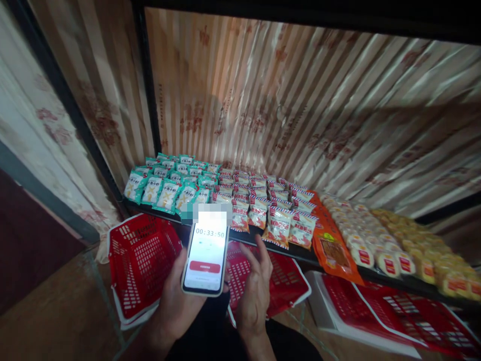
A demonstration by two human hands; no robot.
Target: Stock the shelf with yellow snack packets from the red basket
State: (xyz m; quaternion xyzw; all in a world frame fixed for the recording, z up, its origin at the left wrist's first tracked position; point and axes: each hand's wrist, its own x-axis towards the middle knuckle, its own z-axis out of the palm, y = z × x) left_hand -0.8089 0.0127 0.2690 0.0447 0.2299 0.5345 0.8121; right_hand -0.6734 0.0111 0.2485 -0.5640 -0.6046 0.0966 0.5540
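Observation:
My left hand is closed around a smartphone held upright, its lit screen showing a timer reading 00:33:50 and a red button. My right hand hovers just right of the phone with its fingers loosely spread and nothing in them. Both hands are in front of a low dark shelf lined with rows of small snack packets: teal ones at the left, red-and-white ones in the middle.
Orange packets and round yellow-wrapped cakes fill the shelf's right part. Red plastic baskets sit on the floor under and before the shelf, more baskets at the right. Striped fabric backs the shelf.

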